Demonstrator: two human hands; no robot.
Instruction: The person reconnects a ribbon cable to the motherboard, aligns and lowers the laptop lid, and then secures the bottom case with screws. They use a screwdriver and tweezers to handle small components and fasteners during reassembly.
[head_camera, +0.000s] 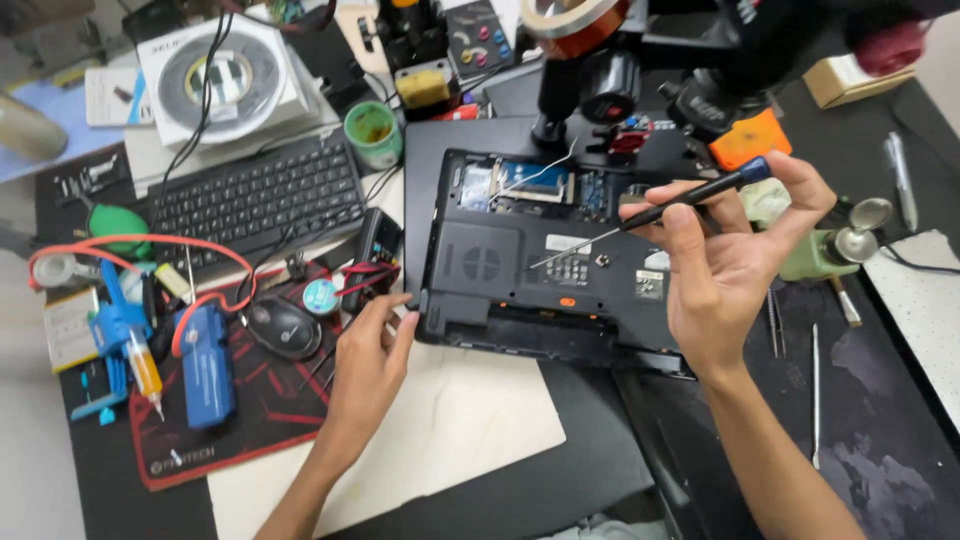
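Note:
An upturned black laptop (500, 265) lies on the bench with a panel off, showing green and blue circuit boards near its far edge. My left hand (372, 345) rests at the laptop's near left corner, fingertips touching the edge. My right hand (730, 265) holds a slim screwdriver (650, 212) with a black and blue handle. The thin metal tip hangs just above the middle of the laptop's base, near a small screw hole.
A black keyboard (255, 195), a mouse (283, 327), a blue tool (207, 365) and a syringe (145, 370) crowd the left side. A microscope stand (600, 70) rises behind the laptop. Tweezers (815, 395) and a small green bottle (815, 255) lie at right.

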